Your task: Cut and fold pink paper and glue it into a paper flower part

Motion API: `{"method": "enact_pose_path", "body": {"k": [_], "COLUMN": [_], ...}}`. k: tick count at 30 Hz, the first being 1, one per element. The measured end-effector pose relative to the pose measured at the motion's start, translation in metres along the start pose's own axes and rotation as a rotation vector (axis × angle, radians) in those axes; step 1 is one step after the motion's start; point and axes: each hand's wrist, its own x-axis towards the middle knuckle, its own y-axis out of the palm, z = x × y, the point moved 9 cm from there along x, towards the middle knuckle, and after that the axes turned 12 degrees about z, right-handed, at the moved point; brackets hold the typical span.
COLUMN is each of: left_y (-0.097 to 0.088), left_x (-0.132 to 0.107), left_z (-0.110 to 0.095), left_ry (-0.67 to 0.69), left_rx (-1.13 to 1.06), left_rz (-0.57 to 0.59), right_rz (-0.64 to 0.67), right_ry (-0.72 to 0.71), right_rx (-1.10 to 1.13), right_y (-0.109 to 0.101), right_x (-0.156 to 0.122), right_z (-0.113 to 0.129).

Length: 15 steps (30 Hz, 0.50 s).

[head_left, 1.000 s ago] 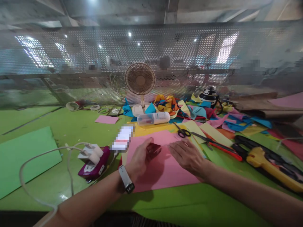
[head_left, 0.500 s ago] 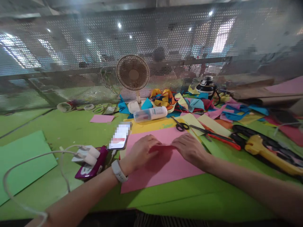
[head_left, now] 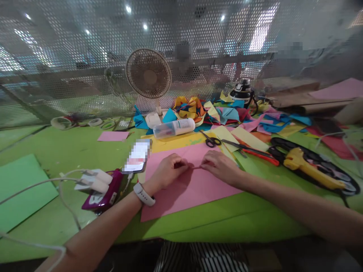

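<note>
A narrow pink paper strip [head_left: 195, 167], folded or rolled, spans the gap between my two hands. My left hand [head_left: 168, 170] pinches its left end, thumb against curled fingers, and a white band circles that wrist. At the right end, the fingers of my right hand [head_left: 219, 169] are closed on the same strip. Both hands are just over a large pink paper sheet [head_left: 181, 202] lying flat, and their shadows fall on it. How the strip is folded is partly hidden by the fingers.
Black scissors [head_left: 212, 141], a red-handled cutter [head_left: 262, 156] and a yellow glue gun [head_left: 313, 170] lie to the right. Left are a phone [head_left: 138, 155] and a purple power strip [head_left: 106, 194] with cables. Behind stand a bottle [head_left: 174, 128], a fan [head_left: 149, 73] and coloured paper scraps [head_left: 227, 115].
The pink paper between my fingers now looks narrower. My left fingers have curled into a tighter pinch. The whole view has shifted, with objects appearing higher and further left.
</note>
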Motion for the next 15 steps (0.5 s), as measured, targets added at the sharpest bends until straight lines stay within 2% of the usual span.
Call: {"method": "enact_pose_path", "body": {"k": [9,15], "left_y": [-0.006,-0.015], "left_x": [-0.006,-0.011], "left_z": [0.005,0.021], "left_ry": [-0.111,-0.191], "left_rx": [0.120,0.166], "left_rz": [-0.058,-0.045], "right_rz": [0.011,0.020], "right_ry": [0.092,0.115], "right_rx": [-0.082,-0.051], "right_y": [-0.002,-0.001], "right_x": [0.002,0.002], "right_z": [-0.002,-0.009]}}
